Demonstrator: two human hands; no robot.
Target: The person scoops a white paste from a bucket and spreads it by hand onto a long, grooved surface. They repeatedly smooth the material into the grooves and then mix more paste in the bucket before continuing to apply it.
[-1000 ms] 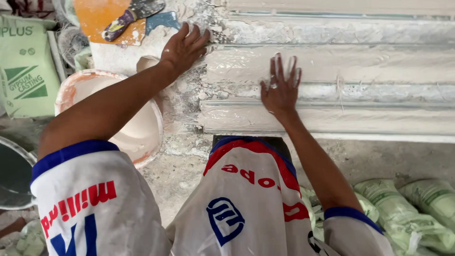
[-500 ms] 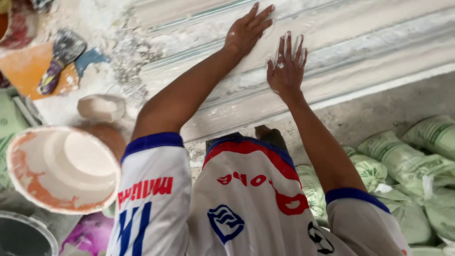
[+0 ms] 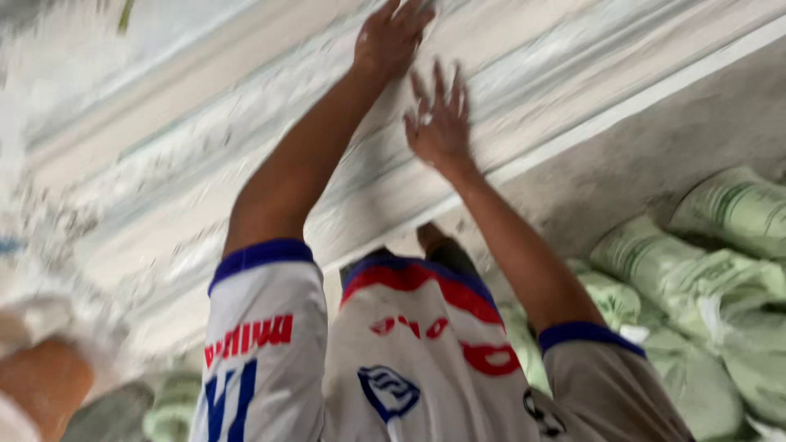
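A long white plaster moulding (image 3: 205,155) with ridges and grooves lies across the view on a work surface, wet and smeared. My left hand (image 3: 391,37) rests flat on it near the top edge of the view, fingers spread. My right hand (image 3: 440,119) lies flat on the moulding just below and to the right, fingers apart, a ring on one finger. Neither hand holds anything. The picture is blurred by motion.
Green and white filled sacks (image 3: 696,278) are piled on the grey floor at the right. An orange-rimmed bucket edge (image 3: 37,381) shows at the lower left. More sacks (image 3: 164,409) lie at the bottom left.
The view has swung right and tilted; the bucket and trowel have slid out to the left. Both hands have moved along the moulding and now lie closer together.
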